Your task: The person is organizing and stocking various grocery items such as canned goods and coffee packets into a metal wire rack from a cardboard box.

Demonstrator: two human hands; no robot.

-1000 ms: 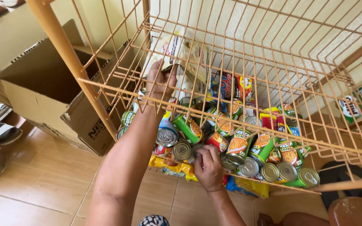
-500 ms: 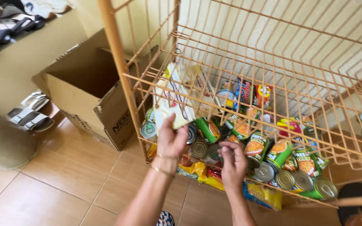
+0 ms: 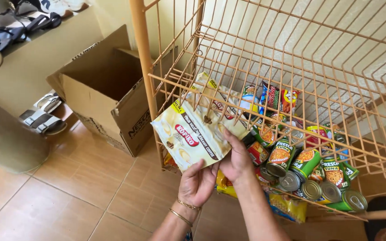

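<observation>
Sachet pack [image 3: 193, 136], cream with a red label, sits at the front edge of the orange wire rack [image 3: 144, 76], long axis tilted up-right. Left hand [image 3: 197, 183] pinches its lower edge, right hand [image 3: 237, 158] closes on its right side. Rack shelf holds green cans [image 3: 307, 163] and snack packets [image 3: 273, 98]; open cardboard box [image 3: 106, 96] stands left.

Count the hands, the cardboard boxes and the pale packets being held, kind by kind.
Hands: 2, the left hand and the right hand
Cardboard box: 1
Pale packet, held by both hands: 1
Total: 4
</observation>
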